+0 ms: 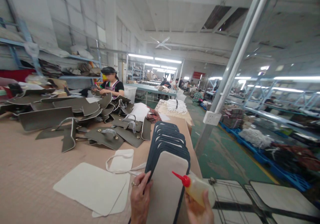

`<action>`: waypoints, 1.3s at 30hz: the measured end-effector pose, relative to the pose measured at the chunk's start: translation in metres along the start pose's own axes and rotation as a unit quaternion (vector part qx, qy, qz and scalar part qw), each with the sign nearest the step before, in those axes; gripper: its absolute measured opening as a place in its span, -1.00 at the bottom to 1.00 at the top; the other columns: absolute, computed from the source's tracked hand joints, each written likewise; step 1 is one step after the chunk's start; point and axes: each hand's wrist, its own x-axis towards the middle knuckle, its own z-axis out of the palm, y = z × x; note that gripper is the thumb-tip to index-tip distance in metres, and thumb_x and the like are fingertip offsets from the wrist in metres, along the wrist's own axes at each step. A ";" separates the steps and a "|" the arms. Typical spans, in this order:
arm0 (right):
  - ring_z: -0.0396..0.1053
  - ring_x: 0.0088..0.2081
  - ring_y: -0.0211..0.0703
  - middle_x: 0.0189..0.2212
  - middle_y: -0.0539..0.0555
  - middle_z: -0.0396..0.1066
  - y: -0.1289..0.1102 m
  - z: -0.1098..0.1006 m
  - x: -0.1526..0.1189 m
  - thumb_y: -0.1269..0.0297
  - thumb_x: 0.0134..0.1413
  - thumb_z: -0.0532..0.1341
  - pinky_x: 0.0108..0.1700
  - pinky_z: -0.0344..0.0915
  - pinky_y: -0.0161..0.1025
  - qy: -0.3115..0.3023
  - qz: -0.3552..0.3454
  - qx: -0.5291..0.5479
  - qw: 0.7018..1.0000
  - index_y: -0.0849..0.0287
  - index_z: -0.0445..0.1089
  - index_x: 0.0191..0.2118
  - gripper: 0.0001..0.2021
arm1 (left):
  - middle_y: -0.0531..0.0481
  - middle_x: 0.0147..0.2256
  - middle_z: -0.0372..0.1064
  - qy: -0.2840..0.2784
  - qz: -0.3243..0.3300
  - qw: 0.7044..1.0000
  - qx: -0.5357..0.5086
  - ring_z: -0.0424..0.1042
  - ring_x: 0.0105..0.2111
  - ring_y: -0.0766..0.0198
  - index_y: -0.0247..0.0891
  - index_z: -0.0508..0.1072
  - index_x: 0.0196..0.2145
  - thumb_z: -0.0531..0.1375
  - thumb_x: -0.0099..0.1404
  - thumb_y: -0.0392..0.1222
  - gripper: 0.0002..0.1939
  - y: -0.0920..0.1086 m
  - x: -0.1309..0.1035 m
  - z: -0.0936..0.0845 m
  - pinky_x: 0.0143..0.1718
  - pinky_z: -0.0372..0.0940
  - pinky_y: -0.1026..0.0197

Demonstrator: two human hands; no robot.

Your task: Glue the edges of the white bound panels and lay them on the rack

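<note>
My left hand (140, 199) rests with its fingers on the left edge of the nearest panel (167, 184), a beige-faced piece with a dark blue rim at the front of an overlapping row of dark blue panels (168, 135). A ring shows on one finger. My right hand (197, 210) grips a clear squeeze bottle (198, 190) of yellowish liquid. Its red nozzle (181, 178) points left over the upper right part of that nearest panel.
Flat beige panels (91, 185) and a beige strap (120, 162) lie on the tan worktable (30, 174). Grey bag pieces (75, 117) are heaped farther back. A seated person (112, 84) works beyond them. A slanted metal post (232, 70) and racks stand to the right.
</note>
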 end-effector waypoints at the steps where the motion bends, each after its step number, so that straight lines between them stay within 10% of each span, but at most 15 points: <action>1: 0.48 -0.35 -0.11 -0.34 0.06 0.52 0.001 -0.002 0.000 0.19 -0.74 0.56 -0.38 0.45 -0.21 -0.003 0.007 0.005 1.000 0.16 0.41 -0.26 -0.32 | -0.16 -0.30 0.47 -0.005 -0.023 1.000 -0.006 0.49 -0.27 0.11 -0.27 0.56 -0.22 0.14 0.21 -0.19 -0.75 0.002 0.001 -0.002 -0.25 0.43 0.09; 10: 0.47 -0.33 -0.19 -0.33 -0.01 0.52 0.003 -0.021 -0.019 0.07 -0.37 0.48 -0.21 0.44 -0.21 -0.084 -0.009 0.018 0.996 0.08 0.47 -0.26 -0.56 | -0.24 -0.10 0.49 -0.144 -0.200 0.963 -0.111 0.48 -0.09 0.02 -0.33 0.48 -0.10 0.08 0.18 -0.04 -0.58 0.046 0.009 0.000 -0.08 0.39 0.00; 17: 0.44 -0.17 -0.22 -0.25 -0.06 0.51 -0.103 0.005 -0.093 -0.07 -0.14 0.35 -0.10 0.37 -0.27 -0.095 -0.122 -0.041 0.987 -0.07 0.47 -0.20 -0.64 | -0.10 -0.36 0.57 -0.281 -0.078 0.944 -0.154 0.53 -0.34 0.11 -0.20 0.58 -0.38 0.13 0.16 -0.03 -0.73 0.091 0.029 0.010 -0.26 0.40 0.18; 22: 0.40 -0.11 0.08 -0.16 0.09 0.47 -0.194 0.039 -0.147 0.11 -0.67 0.53 0.14 0.14 0.11 -0.101 -0.292 -0.156 0.938 -0.02 0.39 -0.03 -0.18 | -0.01 -0.36 0.54 -0.549 0.067 0.813 -0.182 0.46 -0.32 0.20 -0.21 0.58 -0.24 0.07 0.27 -0.19 -0.72 0.147 0.068 -0.004 -0.30 0.27 0.33; 27: 0.40 -0.12 0.12 -0.16 0.19 0.45 -0.248 0.033 -0.188 0.04 -0.32 0.42 0.01 0.26 0.14 -0.185 -0.343 -0.360 0.848 0.01 0.34 0.02 -0.34 | 0.03 -0.43 0.47 -0.696 0.176 0.674 -0.173 0.38 -0.39 0.26 -0.30 0.58 -0.27 0.10 0.26 -0.27 -0.75 0.196 0.091 -0.013 -0.39 0.14 0.38; 32: 0.38 -0.09 0.09 -0.21 0.18 0.45 -0.260 0.027 -0.223 0.03 -0.26 0.40 0.03 0.23 0.11 -0.221 -0.322 -0.416 0.821 0.03 0.38 -0.06 -0.45 | 0.02 -0.36 0.52 -0.772 0.200 0.570 -0.195 0.41 -0.38 0.30 -0.28 0.60 -0.22 0.15 0.20 -0.34 -0.75 0.235 0.101 -0.014 -0.38 0.18 0.42; 39: 0.41 -0.14 0.04 -0.26 0.12 0.45 -0.252 0.027 -0.247 0.10 -0.38 0.43 0.02 0.25 0.01 -0.187 -0.315 -0.398 0.841 0.06 0.38 -0.06 -0.39 | -0.04 -0.30 0.56 -0.786 0.222 0.528 -0.234 0.47 -0.33 0.28 -0.29 0.59 -0.18 0.18 0.21 -0.35 -0.75 0.259 0.099 -0.014 -0.33 0.27 0.41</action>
